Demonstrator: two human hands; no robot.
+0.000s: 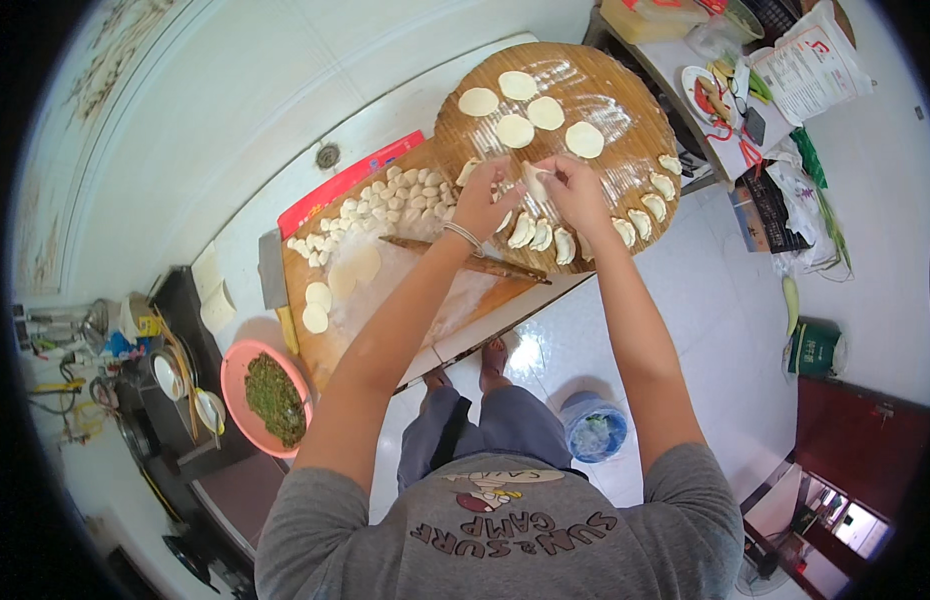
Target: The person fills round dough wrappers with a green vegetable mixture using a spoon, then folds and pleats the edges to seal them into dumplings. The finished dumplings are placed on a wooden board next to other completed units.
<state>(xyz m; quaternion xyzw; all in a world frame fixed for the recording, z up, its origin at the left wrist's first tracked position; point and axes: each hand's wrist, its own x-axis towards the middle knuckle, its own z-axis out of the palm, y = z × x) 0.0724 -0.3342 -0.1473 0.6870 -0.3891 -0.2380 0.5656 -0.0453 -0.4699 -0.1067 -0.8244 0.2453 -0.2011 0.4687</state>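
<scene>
"So, where exactly is the dumpling?"

"Over the middle of the round wooden board, pinched narrowly between the thumb and fingers of the right hand."

"And the left hand?"

"Over the board's left part, its fingers loosely bent toward the dumpling. I cannot tell whether they touch it."

"How would you expect it to handle?"

"Light and soft, I'd judge. Thin dough should dent or stretch under a hard squeeze, and the flour streaking the board suggests a dry, slightly slippery skin."

"Best grip, then?"

"By its edge, using the pads of thumb and forefinger, with the belly supported underneath. Pressing the belly could split it."

"What about the flat wrappers on the board's far side?"

"Floppier still, probably; slip a fingertip under the rim. The pleated dumplings along the board's near edge look plumper, so cradle those from both ends."
</scene>
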